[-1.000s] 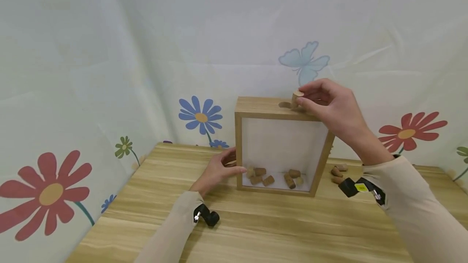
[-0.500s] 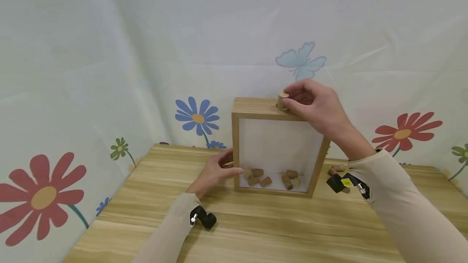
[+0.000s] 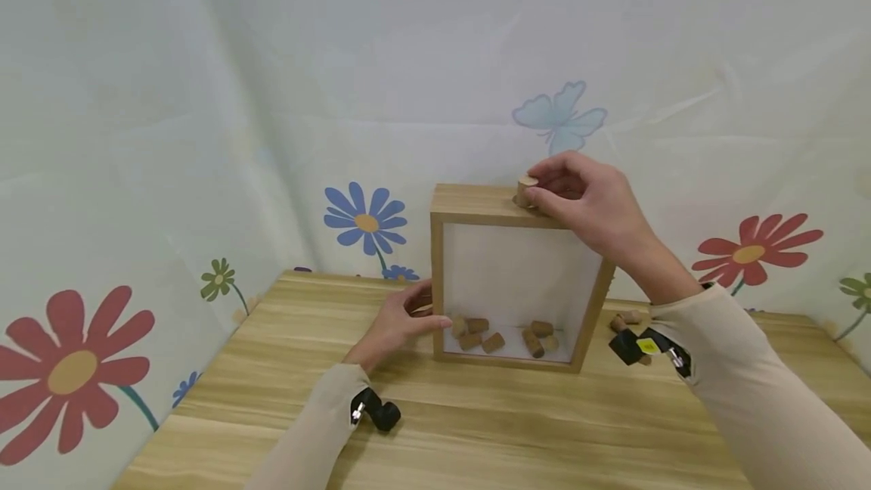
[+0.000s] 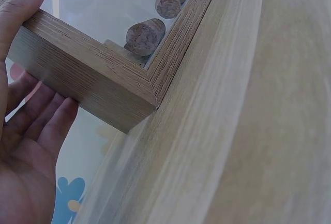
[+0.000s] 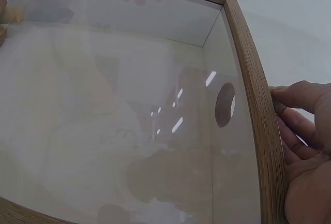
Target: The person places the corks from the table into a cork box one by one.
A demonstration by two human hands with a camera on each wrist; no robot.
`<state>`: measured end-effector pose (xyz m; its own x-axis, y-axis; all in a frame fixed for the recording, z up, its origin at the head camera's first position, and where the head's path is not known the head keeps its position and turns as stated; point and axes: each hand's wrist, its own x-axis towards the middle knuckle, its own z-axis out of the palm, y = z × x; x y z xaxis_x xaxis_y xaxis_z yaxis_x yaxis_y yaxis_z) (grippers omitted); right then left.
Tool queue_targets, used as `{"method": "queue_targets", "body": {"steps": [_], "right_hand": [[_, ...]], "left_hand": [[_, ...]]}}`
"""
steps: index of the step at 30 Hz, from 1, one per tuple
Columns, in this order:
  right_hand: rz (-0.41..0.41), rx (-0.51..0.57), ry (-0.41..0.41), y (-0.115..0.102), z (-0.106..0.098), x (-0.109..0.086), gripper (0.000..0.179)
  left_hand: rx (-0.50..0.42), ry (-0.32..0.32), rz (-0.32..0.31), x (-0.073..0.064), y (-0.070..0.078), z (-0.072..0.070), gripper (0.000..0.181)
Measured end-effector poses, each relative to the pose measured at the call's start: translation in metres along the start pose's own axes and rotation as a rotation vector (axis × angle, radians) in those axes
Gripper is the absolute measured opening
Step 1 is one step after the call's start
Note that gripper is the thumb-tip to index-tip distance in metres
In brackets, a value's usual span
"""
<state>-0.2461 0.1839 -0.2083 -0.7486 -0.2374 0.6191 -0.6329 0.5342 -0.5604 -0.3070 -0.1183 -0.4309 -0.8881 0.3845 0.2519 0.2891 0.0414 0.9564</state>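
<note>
A wooden shadow box frame (image 3: 438, 286) with a clear front stands upright on the table. Its left side is held by my left hand (image 3: 398, 324), thumb on the front edge and fingers toward the back. At the hole in the top edge, my right hand (image 3: 602, 206) pinches an upright wine cork (image 3: 525, 189) between thumb and fingers. In the right wrist view the hole (image 5: 225, 105) shows through the glass, and a bit of the cork (image 5: 279, 104) shows by the thumb. Several corks (image 3: 493, 342) lie at the bottom inside the box.
Loose corks (image 3: 631, 317) lie on the wooden table (image 3: 476, 429) to the right of the box, partly hidden by the black right wrist camera (image 3: 629, 346). A pale curtain (image 3: 408, 59) printed with flowers hangs behind the table.
My right hand has moved left along the top edge, bringing the cork from beside the hole onto it. The cork sits slightly lower now. My left hand keeps its hold on the box.
</note>
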Motion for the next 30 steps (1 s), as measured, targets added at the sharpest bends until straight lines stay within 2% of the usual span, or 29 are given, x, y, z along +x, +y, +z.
{"method": "queue_targets", "body": {"steps": [12, 30], "right_hand": [[-0.004, 0.016, 0.015, -0.0014, -0.0001, -0.0018, 0.026], [0.004, 0.004, 0.022, -0.0017, 0.0021, -0.0022, 0.028]], "left_hand": [[0.016, -0.006, -0.008, -0.0030, 0.0039, 0.0007, 0.083], [0.029, -0.009, -0.004, -0.0021, 0.0018, -0.0013, 0.081]]}}
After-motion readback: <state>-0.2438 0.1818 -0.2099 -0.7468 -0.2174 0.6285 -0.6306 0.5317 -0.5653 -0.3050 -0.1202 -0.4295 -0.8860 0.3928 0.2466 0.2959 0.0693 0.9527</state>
